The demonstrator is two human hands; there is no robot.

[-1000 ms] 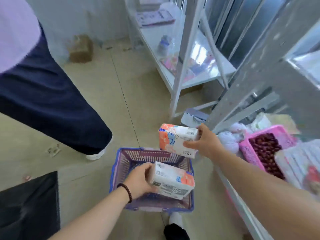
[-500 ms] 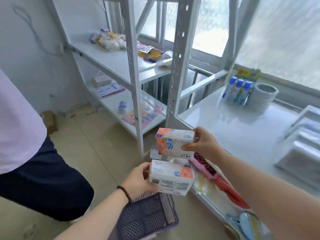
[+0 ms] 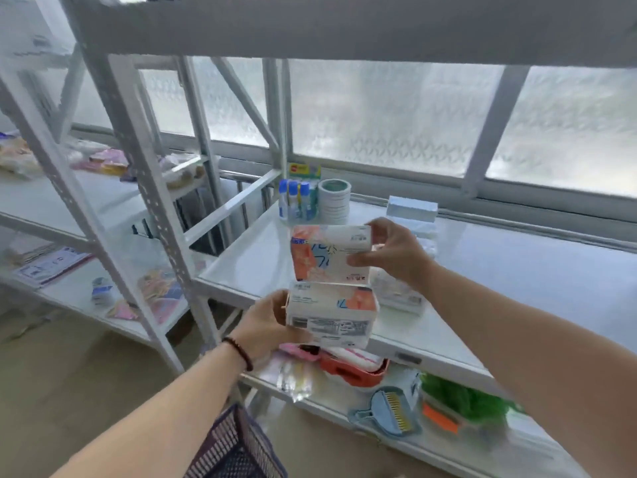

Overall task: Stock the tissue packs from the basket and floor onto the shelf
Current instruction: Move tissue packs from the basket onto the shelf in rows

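I hold two white-and-orange tissue packs in front of the white metal shelf point(image 3: 517, 270). My right hand point(image 3: 389, 251) grips the upper tissue pack point(image 3: 327, 253) by its right end, over the shelf's front part. My left hand point(image 3: 267, 326) grips the lower tissue pack point(image 3: 331, 315) from the left, at the shelf's front edge, directly under the upper one. More tissue packs point(image 3: 396, 291) lie on the shelf behind my hands, partly hidden. A corner of the purple mesh basket point(image 3: 234, 446) shows at the bottom, on the floor.
Glue bottles point(image 3: 296, 201), a stack of tape rolls point(image 3: 333, 201) and a clear box point(image 3: 412, 210) stand at the shelf's back. The lower shelf carries a red tray point(image 3: 355, 369), a blue dustpan point(image 3: 393, 412) and green items point(image 3: 465, 398). A second rack point(image 3: 103, 208) stands left.
My view has swung up from the floor and basket to the shelf. Both hands have lifted their tissue packs from above the basket up to shelf height, the upper pack now over the shelf surface.
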